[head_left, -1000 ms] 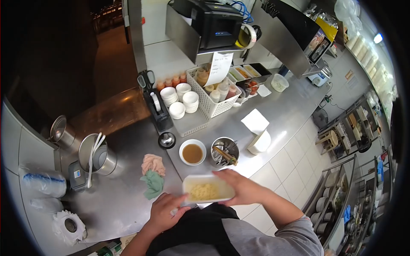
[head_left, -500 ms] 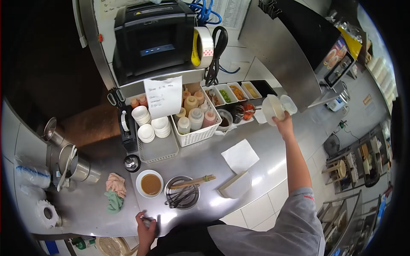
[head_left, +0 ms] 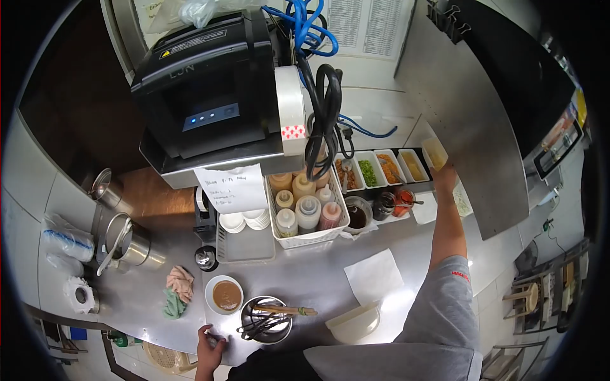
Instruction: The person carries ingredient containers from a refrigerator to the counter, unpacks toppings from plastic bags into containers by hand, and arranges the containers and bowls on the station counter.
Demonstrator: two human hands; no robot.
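My right hand [head_left: 443,176] reaches far out to the back right, its fingers closed on a pale container [head_left: 434,153] with yellowish contents, beside the black topping tray [head_left: 416,188]. A metal panel stands just right of it. My left hand [head_left: 210,348] is low at the counter's front edge, fingers curled around something small that I cannot make out. Near it are a white bowl of brown liquid [head_left: 224,294] and a metal bowl [head_left: 279,332] holding dark utensils and tongs with wooden-looking handles [head_left: 286,310].
A white basket of squeeze bottles [head_left: 309,239] stands mid-counter below a black printer [head_left: 203,89] with hanging cables. White paper [head_left: 374,277] and a pale curved container [head_left: 356,325] lie to the right. Pink and green cloths [head_left: 180,284], a bell [head_left: 205,258] and metal pots [head_left: 130,243] are left.
My right hand has carried the pale container from in front of my body to the far end of the topping tray. My left hand stays near the front edge. The view has shifted towards the printer.
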